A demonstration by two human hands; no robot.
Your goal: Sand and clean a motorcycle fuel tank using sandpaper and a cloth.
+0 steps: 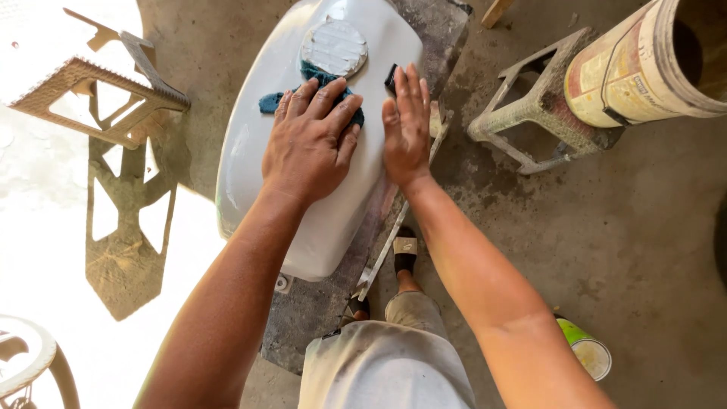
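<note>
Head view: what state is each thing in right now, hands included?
Left hand: flat, pressing the blue cloth.
Right hand: flat, open, on the tank's right side.
Blue cloth: crumpled under the left hand.
Grey fuel tank: lying on a board, filler hole taped over.
Stool: tipped on its side.
Bucket: lying tilted on the stool.

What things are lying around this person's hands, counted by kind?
Fuel tank: 1
Blue cloth: 1
Stools: 2
Bucket: 1
Small can: 1
Total: 6
</note>
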